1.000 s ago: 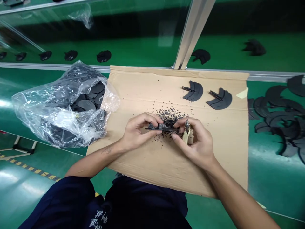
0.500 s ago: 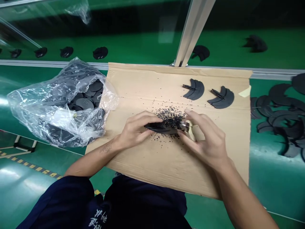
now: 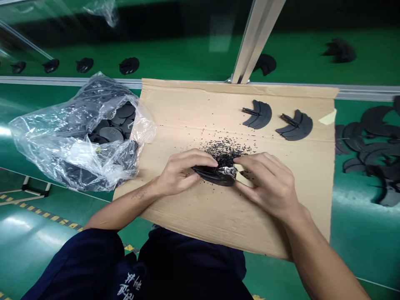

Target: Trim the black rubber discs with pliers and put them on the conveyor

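Note:
My left hand (image 3: 181,173) pinches one end of a black curved plastic part (image 3: 214,177), tilted over the cardboard sheet (image 3: 181,214). In my right hand (image 3: 270,181) is a pair of nippers (image 3: 229,171) with pale yellow handles. Their metal jaws point left and lie at the upper edge of the part; whether they bite on it I cannot tell. Behind both hands spreads a heap of tiny black plastic scraps (image 3: 226,148). Two black fan-shaped parts with stems, a nearer-centre one (image 3: 261,114) and one at its right (image 3: 298,127), rest on the cardboard.
A clear plastic bag (image 3: 56,129) of black discs (image 3: 111,134) stands at the left. More black curved parts (image 3: 371,143) pile up at the right on the green surface. Behind runs a metal rail with an upright post (image 3: 258,39), with several black parts (image 3: 129,65) beyond it.
The nippers have moved left, their jaws now over the part's upper edge. The part has swung so its right end sits lower. The view has shifted slightly.

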Motion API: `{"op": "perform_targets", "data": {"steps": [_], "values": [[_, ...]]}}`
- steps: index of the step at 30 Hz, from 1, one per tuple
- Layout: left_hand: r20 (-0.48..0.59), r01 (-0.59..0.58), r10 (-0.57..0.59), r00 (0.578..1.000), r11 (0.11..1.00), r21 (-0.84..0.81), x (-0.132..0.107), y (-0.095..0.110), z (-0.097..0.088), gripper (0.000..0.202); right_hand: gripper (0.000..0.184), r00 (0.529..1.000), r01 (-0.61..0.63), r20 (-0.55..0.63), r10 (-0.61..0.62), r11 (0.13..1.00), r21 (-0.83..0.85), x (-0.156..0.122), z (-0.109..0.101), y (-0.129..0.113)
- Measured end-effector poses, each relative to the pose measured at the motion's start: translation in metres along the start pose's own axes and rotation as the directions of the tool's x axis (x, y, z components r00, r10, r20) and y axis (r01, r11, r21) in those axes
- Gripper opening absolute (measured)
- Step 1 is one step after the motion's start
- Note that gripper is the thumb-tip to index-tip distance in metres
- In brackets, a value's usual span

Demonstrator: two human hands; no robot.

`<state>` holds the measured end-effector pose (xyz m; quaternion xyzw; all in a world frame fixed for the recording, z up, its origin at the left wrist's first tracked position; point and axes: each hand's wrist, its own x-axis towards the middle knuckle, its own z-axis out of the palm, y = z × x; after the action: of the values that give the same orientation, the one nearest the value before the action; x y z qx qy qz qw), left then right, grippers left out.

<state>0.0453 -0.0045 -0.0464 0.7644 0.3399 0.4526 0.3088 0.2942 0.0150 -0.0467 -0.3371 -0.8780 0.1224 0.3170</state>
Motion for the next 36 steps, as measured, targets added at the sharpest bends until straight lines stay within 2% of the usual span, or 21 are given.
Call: {"op": "perform_targets", "data": {"steps": [17, 20, 26, 31, 36], "values": [[-0.074, -0.05, 0.048, 0.996, 0.999, -0.02, -0.003, 0.002, 0.007, 0.024, 0.027, 0.996, 0.045, -0.068, -0.059, 0.98, -0.196, 0.001, -0.001, -0.011], [-0.077, -0.048, 0.045, 0.996, 0.999, -0.026, -0.004, 0.002, 0.006, 0.026, 0.026, 0.993, 0.049, -0.094, -0.068, 0.981, -0.185, 0.001, -0.001, -0.013], [-0.078, -0.069, 0.067, 0.995, 0.997, -0.022, -0.004, 0.002, 0.006, 0.026, 0.032, 0.997, 0.016, -0.072, -0.03, 0.983, -0.183, -0.001, 0.0, -0.014], [-0.065, -0.095, 0.094, 0.993, 0.995, -0.014, -0.005, 0.003, 0.006, 0.028, 0.026, 0.997, 0.041, -0.051, -0.05, 0.984, -0.171, -0.003, -0.001, -0.015], [-0.028, -0.059, 0.059, 0.998, 0.998, -0.016, -0.006, 0.001, 0.004, 0.028, 0.016, 1.0, -0.006, -0.01, 0.006, 1.0, 0.004, -0.003, -0.001, -0.014]]}}
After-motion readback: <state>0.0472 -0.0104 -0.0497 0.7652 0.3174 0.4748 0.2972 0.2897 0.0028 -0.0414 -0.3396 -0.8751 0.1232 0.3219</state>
